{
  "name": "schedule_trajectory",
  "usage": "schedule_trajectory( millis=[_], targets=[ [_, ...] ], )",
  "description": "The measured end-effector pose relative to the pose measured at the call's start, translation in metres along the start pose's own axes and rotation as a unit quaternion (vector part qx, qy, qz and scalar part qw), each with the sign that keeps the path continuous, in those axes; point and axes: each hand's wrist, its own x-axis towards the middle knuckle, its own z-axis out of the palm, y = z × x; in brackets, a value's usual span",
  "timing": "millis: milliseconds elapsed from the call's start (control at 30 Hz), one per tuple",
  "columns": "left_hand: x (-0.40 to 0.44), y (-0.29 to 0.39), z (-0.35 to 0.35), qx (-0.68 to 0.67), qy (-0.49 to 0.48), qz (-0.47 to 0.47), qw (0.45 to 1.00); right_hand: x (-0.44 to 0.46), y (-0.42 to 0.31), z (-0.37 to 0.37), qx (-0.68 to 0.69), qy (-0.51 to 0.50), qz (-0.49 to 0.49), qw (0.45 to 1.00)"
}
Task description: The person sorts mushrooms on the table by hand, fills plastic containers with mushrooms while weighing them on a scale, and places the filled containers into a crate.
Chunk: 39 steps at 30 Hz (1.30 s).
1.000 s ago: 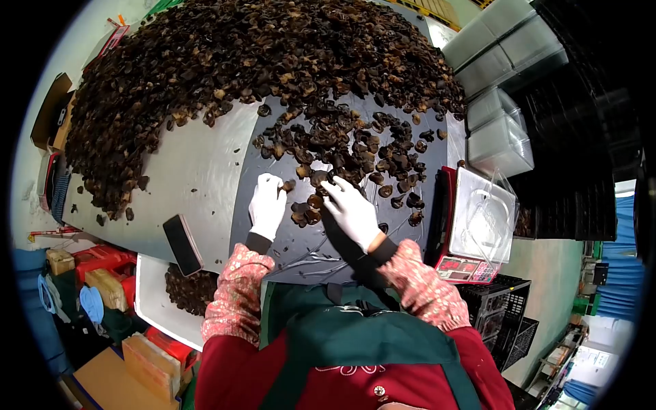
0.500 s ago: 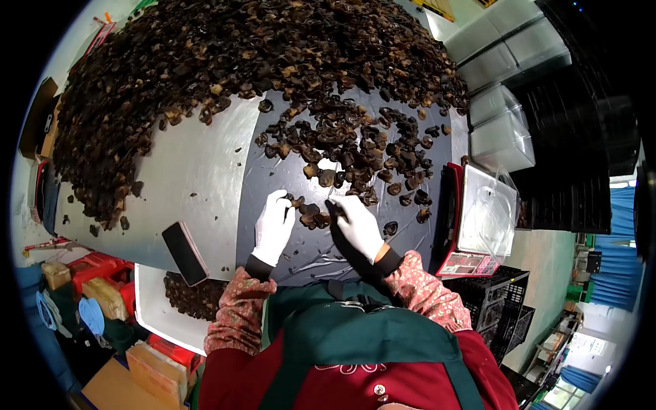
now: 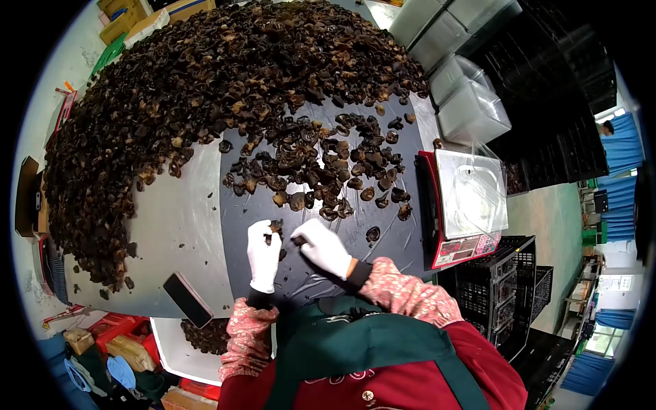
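Note:
My left hand (image 3: pixel 262 255), in a white glove, is closed around a few dark brown wood ear mushrooms (image 3: pixel 275 227) that stick out past the fingers. To its right, my gloved right hand (image 3: pixel 325 249) pinches one small dark wood ear mushroom (image 3: pixel 299 240) at its fingertips. Both hands are just above the dark grey sheet (image 3: pixel 328 277) on the table, a short gap between them. Beyond the fingers lies a loose spread of wood ear mushrooms (image 3: pixel 321 160), and a single piece (image 3: pixel 372 235) rests to the right.
A large heap of wood ear mushrooms (image 3: pixel 225 68) covers the far table. A phone (image 3: pixel 187 301) lies at the left front edge above a white bin (image 3: pixel 171 348). On the right stand a red scale (image 3: pixel 468 205), clear plastic boxes (image 3: pixel 471 113) and black crates (image 3: pixel 495 287).
The small cluster between my hands has left the sheet, and pieces now show in my left hand. My right hand has come nearer the left. The whole view has shifted.

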Motion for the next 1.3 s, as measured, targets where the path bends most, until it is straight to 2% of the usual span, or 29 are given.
schedule_trajectory(
  millis=[100, 133, 200, 267, 333, 400, 500, 600, 667, 767, 833, 900, 933, 1000, 1067, 1133, 1167, 1233, 1267, 1300],
  targets=[
    [0.006, 0.019, 0.016, 0.01, -0.004, -0.032, 0.999, 0.013, 0.025, -0.046, -0.008, 0.158, 0.07, 0.985],
    [0.01, 0.026, 0.02, 0.038, -0.018, -0.013, 0.999, 0.023, 0.042, -0.059, 0.0, 0.179, 0.082, 0.98],
    [0.015, 0.033, 0.033, 0.1, -0.042, -0.008, 0.994, 0.043, 0.071, -0.078, -0.039, 0.178, 0.073, 0.981],
    [0.02, 0.039, 0.04, 0.144, -0.049, 0.014, 0.988, 0.065, 0.087, -0.078, -0.145, 0.181, 0.018, 0.973],
    [0.025, 0.043, 0.043, 0.18, -0.05, 0.011, 0.982, 0.084, 0.08, -0.079, -0.154, 0.108, 0.005, 0.982],
    [0.03, 0.047, 0.042, 0.193, -0.062, 0.013, 0.979, 0.096, 0.067, -0.068, -0.225, 0.053, 0.037, 0.972],
    [0.04, 0.063, 0.044, 0.267, -0.121, -0.019, 0.956, 0.099, 0.054, -0.052, -0.319, 0.055, 0.012, 0.946],
    [0.049, 0.066, 0.048, 0.314, -0.164, -0.033, 0.935, 0.097, 0.064, -0.049, -0.213, 0.097, -0.058, 0.97],
    [0.049, 0.063, 0.049, 0.326, -0.161, -0.03, 0.931, 0.092, 0.061, -0.053, -0.123, 0.116, 0.001, 0.986],
    [0.043, 0.052, 0.047, 0.317, -0.162, 0.007, 0.934, 0.092, 0.063, -0.066, -0.004, 0.218, -0.001, 0.976],
    [0.036, 0.044, 0.048, 0.299, -0.135, 0.025, 0.944, 0.089, 0.056, -0.084, 0.196, 0.211, 0.115, 0.951],
    [0.031, 0.039, 0.048, 0.242, -0.091, 0.034, 0.965, 0.08, 0.038, -0.115, 0.375, 0.197, 0.206, 0.882],
    [0.029, 0.037, 0.049, 0.205, -0.054, 0.026, 0.977, 0.077, 0.041, -0.124, 0.404, 0.221, 0.16, 0.873],
    [0.026, 0.032, 0.046, 0.149, -0.038, -0.006, 0.988, 0.048, 0.034, -0.168, 0.456, 0.192, 0.234, 0.837],
    [0.023, 0.028, 0.043, 0.135, -0.041, -0.001, 0.99, 0.018, 0.014, -0.218, 0.361, 0.239, 0.233, 0.87],
    [0.021, 0.035, 0.036, 0.125, -0.056, -0.017, 0.99, -0.021, 0.019, -0.266, 0.213, 0.338, 0.2, 0.895],
    [0.019, 0.031, 0.034, 0.116, -0.083, -0.029, 0.989, -0.044, 0.026, -0.298, 0.109, 0.332, 0.211, 0.913],
    [0.019, 0.038, 0.026, 0.107, -0.097, -0.02, 0.989, -0.08, 0.038, -0.336, 0.039, 0.405, 0.192, 0.893],
    [0.018, 0.042, 0.023, 0.093, -0.113, -0.007, 0.989, -0.099, 0.056, -0.351, 0.07, 0.426, 0.19, 0.882],
    [0.017, 0.042, 0.023, 0.065, -0.121, -0.017, 0.99, -0.119, 0.081, -0.364, 0.023, 0.413, 0.178, 0.893]
  ],
)
